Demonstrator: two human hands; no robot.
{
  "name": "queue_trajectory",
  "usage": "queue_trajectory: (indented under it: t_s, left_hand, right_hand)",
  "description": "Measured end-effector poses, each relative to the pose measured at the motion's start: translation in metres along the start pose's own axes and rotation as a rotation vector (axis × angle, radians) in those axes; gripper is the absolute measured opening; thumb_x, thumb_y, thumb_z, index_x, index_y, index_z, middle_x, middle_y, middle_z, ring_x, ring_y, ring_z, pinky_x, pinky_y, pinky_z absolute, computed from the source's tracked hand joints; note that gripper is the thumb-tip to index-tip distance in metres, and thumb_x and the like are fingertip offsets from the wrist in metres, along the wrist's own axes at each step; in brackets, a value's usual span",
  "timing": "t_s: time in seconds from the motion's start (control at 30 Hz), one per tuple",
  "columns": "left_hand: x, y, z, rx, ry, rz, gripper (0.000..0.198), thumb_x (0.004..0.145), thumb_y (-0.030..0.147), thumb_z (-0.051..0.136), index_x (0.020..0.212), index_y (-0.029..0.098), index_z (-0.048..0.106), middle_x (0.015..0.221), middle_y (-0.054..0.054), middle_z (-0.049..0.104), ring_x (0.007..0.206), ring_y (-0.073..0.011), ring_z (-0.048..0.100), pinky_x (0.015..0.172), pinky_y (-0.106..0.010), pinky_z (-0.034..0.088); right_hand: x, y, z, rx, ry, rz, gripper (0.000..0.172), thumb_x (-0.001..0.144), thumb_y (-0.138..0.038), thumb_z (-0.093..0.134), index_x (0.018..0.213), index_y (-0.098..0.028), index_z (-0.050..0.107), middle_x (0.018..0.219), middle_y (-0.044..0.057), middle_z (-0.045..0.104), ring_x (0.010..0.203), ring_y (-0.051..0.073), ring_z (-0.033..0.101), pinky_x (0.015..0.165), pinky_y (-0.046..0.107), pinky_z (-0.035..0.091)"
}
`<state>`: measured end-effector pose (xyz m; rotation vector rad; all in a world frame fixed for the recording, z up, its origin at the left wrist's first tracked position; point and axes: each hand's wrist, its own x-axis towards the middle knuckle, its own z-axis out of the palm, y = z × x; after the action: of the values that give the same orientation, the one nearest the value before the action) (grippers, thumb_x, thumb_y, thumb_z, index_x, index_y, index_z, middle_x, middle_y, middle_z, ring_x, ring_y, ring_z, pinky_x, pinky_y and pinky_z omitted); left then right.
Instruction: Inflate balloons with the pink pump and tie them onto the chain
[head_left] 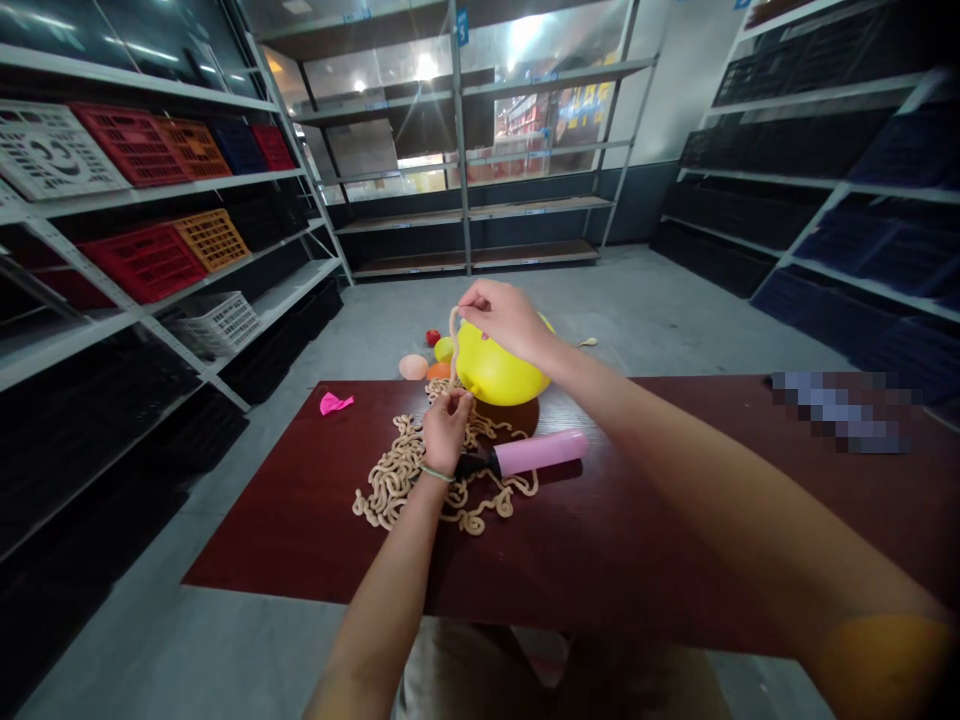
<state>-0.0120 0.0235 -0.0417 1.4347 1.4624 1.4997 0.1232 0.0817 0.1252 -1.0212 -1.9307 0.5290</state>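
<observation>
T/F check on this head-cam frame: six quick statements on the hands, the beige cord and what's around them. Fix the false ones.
1. The right hand pinches the upper part of a strand of thick beige cord. True.
2. All of the cord is in the air. False: much of it lies in loose coils on a glossy dark red wooden table.
3. Right of the left hand is a pink cylinder with a black end. True.
4. The left hand is higher in the picture than the right. False: the right is higher.
5. A limp bright pink scrap lies near the table's far left corner. True.
6. The cylinder stands upright. False: it lies on its side.
</observation>
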Motion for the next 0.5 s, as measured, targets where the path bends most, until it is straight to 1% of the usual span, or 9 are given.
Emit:
queue_trajectory:
  t_s: [0.07,0.17,0.27,0.33,0.4,0.47,0.5]
  left_hand:
    - [-0.001,0.000,-0.001,0.064,0.012,0.050,0.021,0.088,0.039,0.060,0.088,0.020,0.069,0.075,-0.002,0.070,0.066,-0.0147,0.063,0.064,-0.025,0.047]
    - [-0.003,0.001,-0.003,0.123,0.034,0.088,0.021,0.089,0.038,0.060,0.091,0.020,0.070,0.076,-0.002,0.070,0.069,-0.0157,0.064,0.067,-0.025,0.047]
    - [-0.005,0.004,-0.004,0.175,0.043,0.102,0.020,0.089,0.036,0.060,0.092,0.020,0.071,0.077,-0.002,0.070,0.070,-0.0161,0.064,0.069,-0.026,0.048]
    - [-0.005,0.007,-0.005,0.204,0.056,0.149,0.019,0.090,0.035,0.059,0.092,0.020,0.071,0.082,-0.003,0.071,0.074,-0.0170,0.064,0.073,-0.028,0.049]
    - [-0.004,0.008,-0.006,0.233,0.115,0.233,0.017,0.089,0.033,0.061,0.090,0.020,0.072,0.094,-0.006,0.070,0.089,-0.0195,0.065,0.083,-0.031,0.049]
    - [-0.002,0.007,-0.006,0.243,0.175,0.307,0.013,0.086,0.030,0.065,0.087,0.019,0.072,0.108,-0.009,0.067,0.106,-0.0222,0.061,0.095,-0.034,0.047]
    - [0.000,0.006,-0.005,0.229,0.175,0.320,0.012,0.085,0.029,0.066,0.086,0.019,0.072,0.111,-0.010,0.066,0.111,-0.0227,0.059,0.098,-0.034,0.045]
  right_hand:
    - [-0.006,0.005,0.009,-0.061,-0.050,0.004,0.004,0.086,-0.021,0.059,0.084,-0.020,0.062,0.086,0.002,0.070,0.079,0.014,0.062,0.072,0.029,0.046]
    - [-0.028,0.017,0.021,-0.183,-0.084,-0.018,0.008,0.087,-0.021,0.057,0.082,-0.021,0.063,0.087,0.002,0.071,0.080,0.016,0.062,0.073,0.030,0.044]
    - [-0.049,0.028,0.026,-0.288,-0.105,-0.012,0.011,0.088,-0.023,0.055,0.082,-0.021,0.065,0.087,0.003,0.072,0.080,0.017,0.063,0.071,0.031,0.043]
    - [-0.059,0.031,0.027,-0.358,-0.123,0.008,0.013,0.088,-0.024,0.054,0.082,-0.021,0.066,0.087,0.005,0.073,0.080,0.019,0.064,0.070,0.031,0.041]
    - [-0.067,0.032,0.026,-0.407,-0.138,0.020,0.016,0.089,-0.023,0.052,0.084,-0.020,0.067,0.089,0.006,0.073,0.080,0.019,0.064,0.069,0.032,0.040]
    - [-0.073,0.034,0.025,-0.411,-0.139,0.030,0.017,0.090,-0.023,0.051,0.085,-0.019,0.067,0.090,0.007,0.073,0.080,0.019,0.064,0.070,0.031,0.040]
    - [-0.076,0.035,0.025,-0.393,-0.135,0.044,0.017,0.090,-0.023,0.051,0.086,-0.019,0.067,0.090,0.007,0.073,0.081,0.019,0.064,0.070,0.031,0.041]
